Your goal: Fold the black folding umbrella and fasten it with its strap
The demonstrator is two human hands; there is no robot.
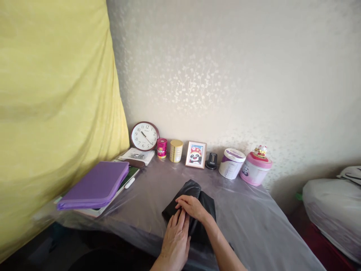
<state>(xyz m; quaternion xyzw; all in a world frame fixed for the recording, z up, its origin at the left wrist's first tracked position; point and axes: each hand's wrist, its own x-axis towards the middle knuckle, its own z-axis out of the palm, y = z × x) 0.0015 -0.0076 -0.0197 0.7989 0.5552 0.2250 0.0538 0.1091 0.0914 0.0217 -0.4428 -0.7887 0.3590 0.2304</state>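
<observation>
A black folded item [207, 205], soft and slightly shiny, lies near the front edge of the table. My left hand [176, 235] rests on its left part, back of the hand up, fingers extended and lying flat. My right hand [191, 207] is above it on the same item, with its fingers curled together and their tips by the fingertips of my left hand. Whether the right fingers pinch the black material is hidden.
A purple folder [96, 184] lies on papers at the left of the table [254, 222]. Along the wall stand a clock [144, 136], a pink can [161, 148], a yellow can [176, 151], a panda picture frame [196, 154] and tubs [231, 163]. A plastic-wrapped bundle [332, 210] sits at right.
</observation>
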